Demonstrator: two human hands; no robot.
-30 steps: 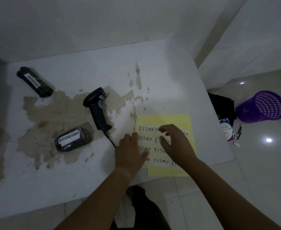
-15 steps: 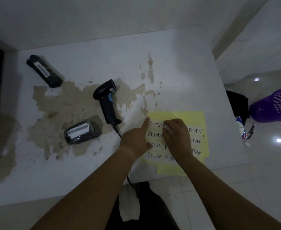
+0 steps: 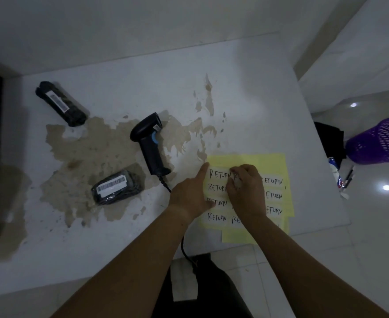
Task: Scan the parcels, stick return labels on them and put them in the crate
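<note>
You're seemingly on the labelling step: left hand (image 3: 190, 193) flat, forefinger pinning the label sheet (image 3: 264, 160) right of centre, right hand (image 3: 246, 191) pinching a return label (image 3: 234, 175) (grip partly hidden), so next peel it cleanly and carry it to the parcel (image 3: 116, 187) at centre-left of the frame.

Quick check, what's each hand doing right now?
Left hand: open, fingers flat on the label sheet.
Right hand: closed, fingers curled, pinching a label on the sheet.

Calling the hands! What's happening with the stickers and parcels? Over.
Left hand pressing sheet flat. Right hand pinching one label. Both parcels on table, no return labels yet. Nothing blocking.
</note>
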